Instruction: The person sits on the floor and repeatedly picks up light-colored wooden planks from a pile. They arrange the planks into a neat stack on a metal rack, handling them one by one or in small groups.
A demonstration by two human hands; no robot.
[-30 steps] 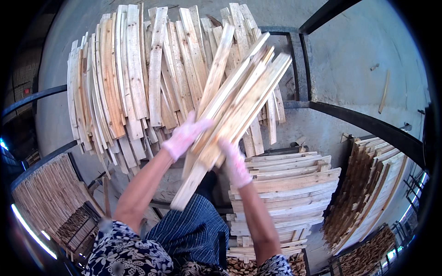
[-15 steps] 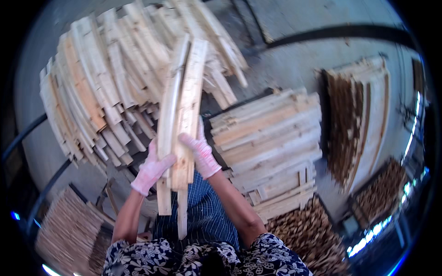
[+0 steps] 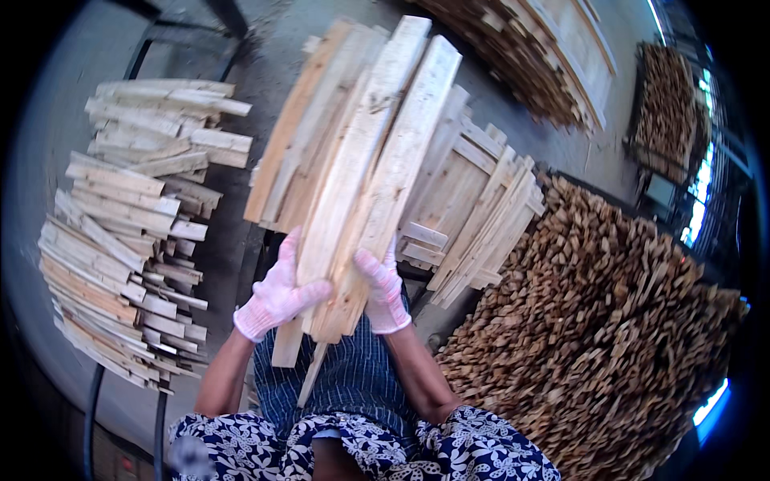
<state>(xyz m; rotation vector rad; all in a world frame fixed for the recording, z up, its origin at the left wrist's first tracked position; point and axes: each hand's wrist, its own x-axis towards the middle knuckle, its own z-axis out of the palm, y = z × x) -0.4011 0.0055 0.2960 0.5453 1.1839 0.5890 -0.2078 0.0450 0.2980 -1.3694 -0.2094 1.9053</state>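
I hold a small bundle of long, pale wooden boards lengthwise in front of my body, their far ends pointing away and a little right. My left hand, in a pinkish-white knit glove, clasps the bundle's left side with the thumb on top. On the opposite side, my right hand, in a matching glove, grips it the same way. A thin strip sticks out at the near end. Beyond and partly beneath the bundle lies a stack of flat boards; the bundle hides its middle.
A loose, uneven pile of boards lies on the left, above dark metal bars. At the right stands a large stack of wood pieces, end faces showing. More stacked boards stand at the far side, another stack far right.
My view has turned to the right: the loose pile has shifted left, and the flat board stack now lies in front of me. Both hands keep hold of the bundle.
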